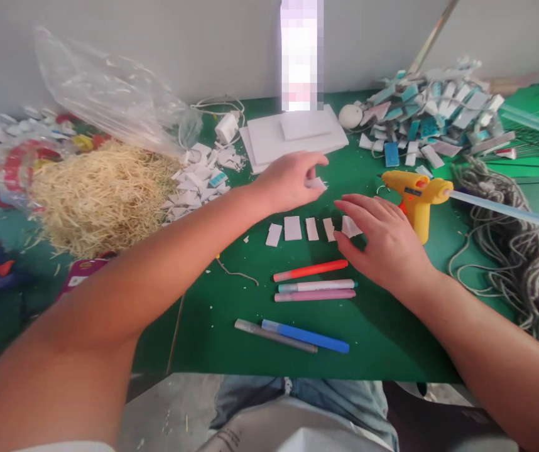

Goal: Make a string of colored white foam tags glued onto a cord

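Evidently, small white pieces [293, 228] with matte, foam-board-like faces have been laid in a loose row across the middle of the green surface [382, 342]. They are cut as flat, roughly rectangular tiles; the second from the left is broad, the next two are narrow, and the one at the right end is partly covered by the right hand [374, 235]. That hand is held wide, with the thumb parted from the fingers around the end piece. By the curled fingers of the left hand [293, 179], set beyond the row, a white scrap [317, 184] can be seen; whether it is gripped or merely lies beneath cannot be told from this angle.

Nearer the edge, smooth round-barrelled markers are laid out: a red marker [310, 270], a white marker [316, 286] with teal ends, a pink marker [315, 295], and, lower down, a grey marker [276, 336] and a blue marker [306, 336]. Beside the right hand, a glossy yellow glue gun [419, 188] is loaded with a translucent glue stick [509, 210]. Soft, tangled grey yarn [500, 251] is heaped at the right, and dry, wispy straw [104, 191] is mounded at the left under crinkled clear plastic [114, 100].
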`<state>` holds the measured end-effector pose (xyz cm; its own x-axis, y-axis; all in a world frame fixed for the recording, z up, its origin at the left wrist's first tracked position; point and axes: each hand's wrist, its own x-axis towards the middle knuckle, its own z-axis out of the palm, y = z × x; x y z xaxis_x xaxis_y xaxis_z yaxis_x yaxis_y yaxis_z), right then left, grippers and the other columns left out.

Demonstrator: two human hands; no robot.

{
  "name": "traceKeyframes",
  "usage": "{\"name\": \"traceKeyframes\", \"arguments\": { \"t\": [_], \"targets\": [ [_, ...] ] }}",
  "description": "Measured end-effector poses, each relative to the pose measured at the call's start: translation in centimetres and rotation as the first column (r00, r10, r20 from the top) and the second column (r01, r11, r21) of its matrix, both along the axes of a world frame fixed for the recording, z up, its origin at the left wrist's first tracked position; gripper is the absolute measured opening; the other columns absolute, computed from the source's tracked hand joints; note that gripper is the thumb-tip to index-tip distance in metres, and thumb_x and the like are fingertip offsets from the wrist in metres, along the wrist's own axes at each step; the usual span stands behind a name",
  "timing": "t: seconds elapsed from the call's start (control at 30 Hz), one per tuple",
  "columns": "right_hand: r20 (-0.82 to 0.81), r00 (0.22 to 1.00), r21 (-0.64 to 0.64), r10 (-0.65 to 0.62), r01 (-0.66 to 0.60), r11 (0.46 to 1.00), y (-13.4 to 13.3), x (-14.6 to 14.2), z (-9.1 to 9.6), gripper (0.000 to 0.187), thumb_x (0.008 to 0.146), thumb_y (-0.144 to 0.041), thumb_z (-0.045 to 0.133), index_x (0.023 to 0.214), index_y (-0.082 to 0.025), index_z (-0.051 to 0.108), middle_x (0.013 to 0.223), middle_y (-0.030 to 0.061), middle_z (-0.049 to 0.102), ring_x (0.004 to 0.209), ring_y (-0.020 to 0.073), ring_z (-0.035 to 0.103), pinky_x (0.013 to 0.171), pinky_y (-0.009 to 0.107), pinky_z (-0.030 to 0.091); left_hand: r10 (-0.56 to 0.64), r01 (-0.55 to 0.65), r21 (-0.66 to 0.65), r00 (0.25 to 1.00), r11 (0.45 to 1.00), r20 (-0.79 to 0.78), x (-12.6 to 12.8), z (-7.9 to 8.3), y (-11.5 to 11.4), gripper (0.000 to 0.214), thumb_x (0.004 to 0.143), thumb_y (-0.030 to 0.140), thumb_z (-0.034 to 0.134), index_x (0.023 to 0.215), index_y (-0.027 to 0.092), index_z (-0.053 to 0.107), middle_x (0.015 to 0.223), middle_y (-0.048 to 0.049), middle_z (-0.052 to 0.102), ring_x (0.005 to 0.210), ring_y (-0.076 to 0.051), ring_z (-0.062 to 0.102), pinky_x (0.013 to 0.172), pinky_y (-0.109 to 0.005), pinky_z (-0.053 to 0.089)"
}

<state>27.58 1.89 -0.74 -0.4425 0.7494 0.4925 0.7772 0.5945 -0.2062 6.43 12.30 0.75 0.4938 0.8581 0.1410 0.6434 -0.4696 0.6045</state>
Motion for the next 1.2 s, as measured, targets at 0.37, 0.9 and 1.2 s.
{"name": "traceKeyframes", "arguments": {
  "t": [0.37,0.9,1.2],
  "targets": [
    [-0.048,0.998,-0.018,0.03,-0.031,0.999,0.0,-0.1,-0.5,0.033,0.095,-0.024,0.061,0.126,-0.021,0.071,0.13,0.015,0.076,0.115,0.0337,0.075,0.102,0.058,0.058,-0.076,0.024,-0.577,0.995,0.816,-0.066,-9.7,3.5,-10.3,0.049,0.082,0.046,0.071,0.125,0.023,0.074,0.087,-0.0033,0.077,0.077,-0.02,0.071,0.072,-0.031,0.057],
    [-0.08,0.995,-0.048,0.056,-0.06,0.997,-0.2,-0.2,-0.6,0.034,0.093,-0.021,0.064,0.127,-0.022,0.072,0.13,0.0143,0.077,0.117,0.0345,0.075,0.107,0.062,0.055,-0.031,0.094,0.142,0.919,0.985,-0.394,-10.2,0.8,-14.4,0.039,0.096,0.04,0.058,0.124,0.016,0.073,0.111,-0.0147,0.079,0.101,-0.032,0.074,0.09,-0.044,0.058],
    [-0.067,0.996,-0.045,0.052,-0.055,0.997,-0.2,-0.1,-0.5,0.034,0.094,-0.023,0.063,0.127,-0.024,0.072,0.13,0.0124,0.078,0.117,0.0336,0.075,0.108,0.062,0.055,0.095,-0.056,0.162,0.965,0.985,-0.244,-10.2,1.0,-12.7,0.038,0.097,0.036,0.056,0.13,0.023,0.07,0.112,-0.0083,0.079,0.103,-0.027,0.071,0.094,-0.04,0.056]
  ]
}}
